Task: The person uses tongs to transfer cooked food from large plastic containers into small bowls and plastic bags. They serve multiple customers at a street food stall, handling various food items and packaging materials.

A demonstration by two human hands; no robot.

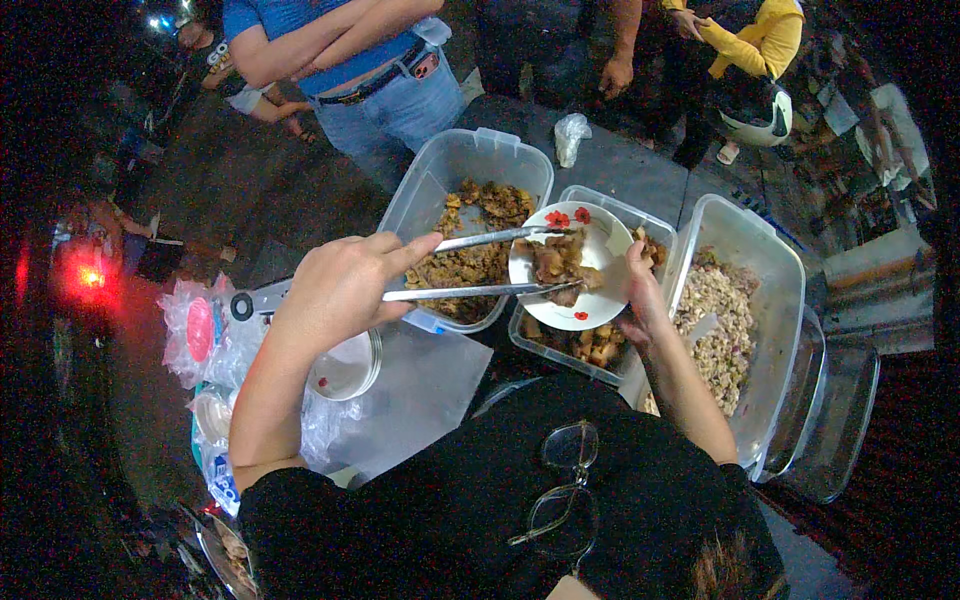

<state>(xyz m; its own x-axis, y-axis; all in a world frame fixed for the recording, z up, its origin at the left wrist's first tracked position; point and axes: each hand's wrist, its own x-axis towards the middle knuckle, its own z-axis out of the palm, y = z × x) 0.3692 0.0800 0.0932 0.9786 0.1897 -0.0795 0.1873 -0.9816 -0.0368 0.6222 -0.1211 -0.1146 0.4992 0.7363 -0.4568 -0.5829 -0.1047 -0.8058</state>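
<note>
My left hand (349,281) is wrapped around metal tongs (480,291), index finger along the upper arm. Their tips reach into a white bowl with red flowers (607,300), on either side of brown cooked food pieces (559,262); whether they pinch any, I cannot tell. At the bowl's right rim my right hand (645,296) holds it up. Beneath the bowl, partly hidden, is a plastic container (577,367) of chunky brown food. Left of it stands a larger clear container (517,154) with dark saucy food. A tall container (784,277) on the right holds pale chopped food.
Stacked bowls (341,367) and plastic bags (202,330) lie at left. A knotted plastic bag (572,139) sits on the dark table (637,161). Nested clear lids or tubs (847,420) stand at right. A person in a blue shirt (300,45) and others stand across the table.
</note>
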